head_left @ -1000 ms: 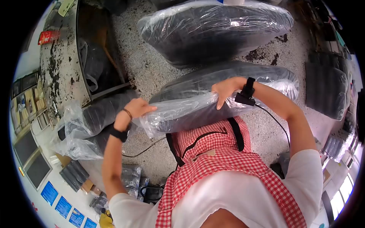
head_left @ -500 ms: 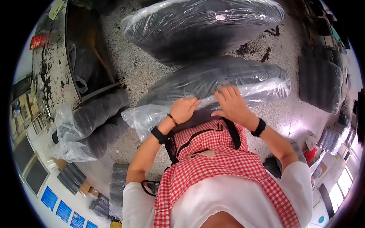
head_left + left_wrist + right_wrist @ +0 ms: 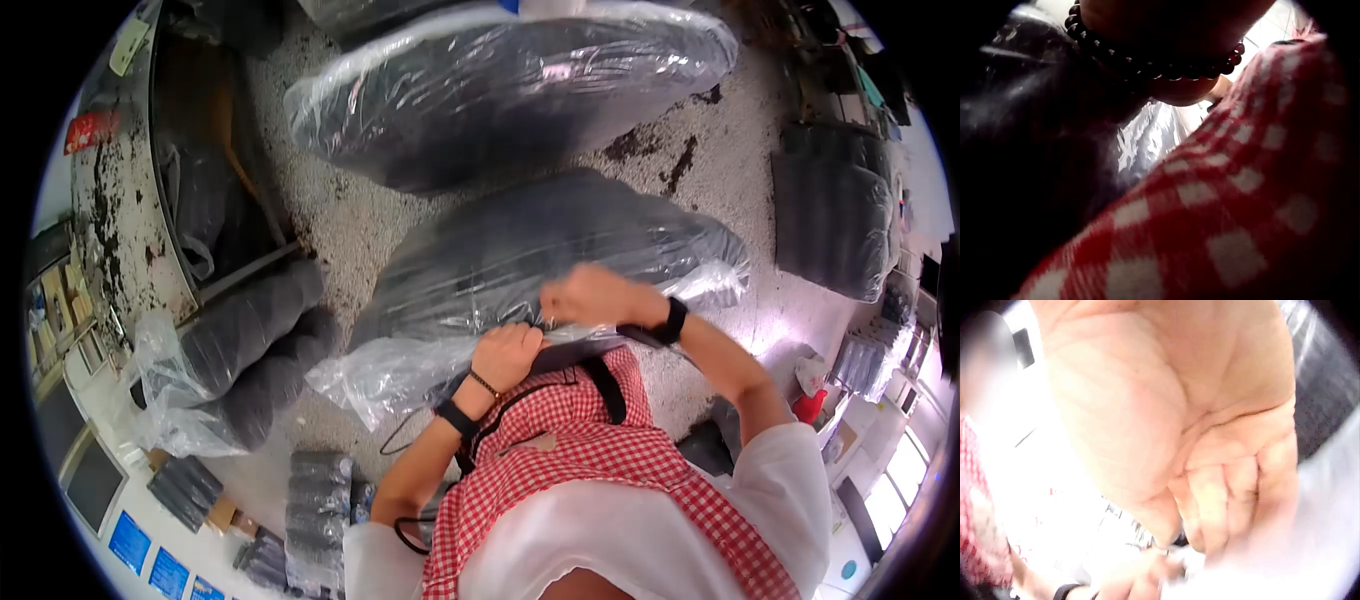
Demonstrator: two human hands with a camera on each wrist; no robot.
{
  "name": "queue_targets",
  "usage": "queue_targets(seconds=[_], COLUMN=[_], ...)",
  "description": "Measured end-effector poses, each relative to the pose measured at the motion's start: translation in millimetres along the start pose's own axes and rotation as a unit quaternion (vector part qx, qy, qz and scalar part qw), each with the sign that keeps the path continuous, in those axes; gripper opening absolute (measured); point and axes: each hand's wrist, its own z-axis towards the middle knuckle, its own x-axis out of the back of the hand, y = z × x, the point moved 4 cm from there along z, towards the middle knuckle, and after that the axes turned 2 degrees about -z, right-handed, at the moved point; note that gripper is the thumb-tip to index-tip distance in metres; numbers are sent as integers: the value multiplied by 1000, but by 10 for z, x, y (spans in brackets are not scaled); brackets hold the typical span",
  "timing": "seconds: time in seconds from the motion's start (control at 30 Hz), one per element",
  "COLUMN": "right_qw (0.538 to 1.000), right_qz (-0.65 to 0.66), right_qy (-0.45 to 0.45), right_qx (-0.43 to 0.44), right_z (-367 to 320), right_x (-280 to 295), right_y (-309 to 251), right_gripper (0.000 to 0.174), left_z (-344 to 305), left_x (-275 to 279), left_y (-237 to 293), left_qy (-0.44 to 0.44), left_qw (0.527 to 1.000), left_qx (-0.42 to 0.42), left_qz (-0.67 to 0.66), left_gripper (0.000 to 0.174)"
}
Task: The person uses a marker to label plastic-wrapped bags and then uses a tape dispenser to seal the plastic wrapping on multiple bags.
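Above speckled flooring (image 3: 330, 210), a clear bag (image 3: 390, 376) encloses a dark bundle (image 3: 540, 225).

The wide head view looks forward and down over the gingham apron (image 3: 560, 450). The left wrist view faces a beaded bracelet (image 3: 1166, 70) close up; the right's, the right hand (image 3: 1191, 425)'s palm. Head and right wrist views share the left hand (image 3: 508, 358).
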Motion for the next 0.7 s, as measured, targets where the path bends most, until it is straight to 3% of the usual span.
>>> queue_targets(seconds=[0.03, 0.07, 0.1, 0.13, 0.17, 0.23, 0.37, 0.43, 0.47, 0.5, 0.57, 0.63, 0.7], right_qw=[990, 969, 891, 826, 750, 735, 705, 765, 786, 786, 828, 880, 811], right_qz=[-19, -54, -167, -180, -328, -414, -436, -373, -349, -350, -130, 109, 417], right_qy=[116, 237, 417, 534, 574, 533, 558, 500, 484, 483, 534, 461, 410], right_qx=[76, 42, 56, 0, -7, -67, -38, -159, -159, -162, -108, -26, -3], right_z=[171, 314, 450, 600, 822, 1222, 1690, 1770, 1757, 1609, 1087, 413, -23], right_x=[460, 1016, 1427, 1879, 2196, 2526, 2667, 2725, 2762, 2733, 2570, 2150, 1545], right_y=[47, 104, 267, 306, 545, 798, 917, 1202, 1346, 1209, 886, 495, 107], right_gripper=[17, 12, 13, 11, 18, 49, 58, 30, 53, 53, 37, 36, 37], left_z=[32, 55, 47, 45, 46, 92, 66, 51, 36, 31, 33, 29, 47], left_x=[30, 33, 34, 50, 53, 93, 125, 124, 126, 162, 234, 250, 213], left_y=[-2, -13, -13, 7, 13, -10, -8, -7, -19, -29, 4, -19, -75], left_qy=[-9, -3, -2, 2, -4, -3, -7, -12, -28, -30, -20, 17, 21], left_qw=[1000, 999, 998, 999, 997, 996, 995, 994, 993, 992, 996, 997, 998], left_qx=[13, 25, 40, 38, 54, 74, 70, 83, 73, 72, 7, -1, -4], left_qz=[-22, -33, -44, -39, -46, -44, -65, -74, -92, -94, -89, -75, -55], left_gripper=[22, 21, 21, 21, 20, 20, 19, 18, 17, 17, 16, 16, 14])
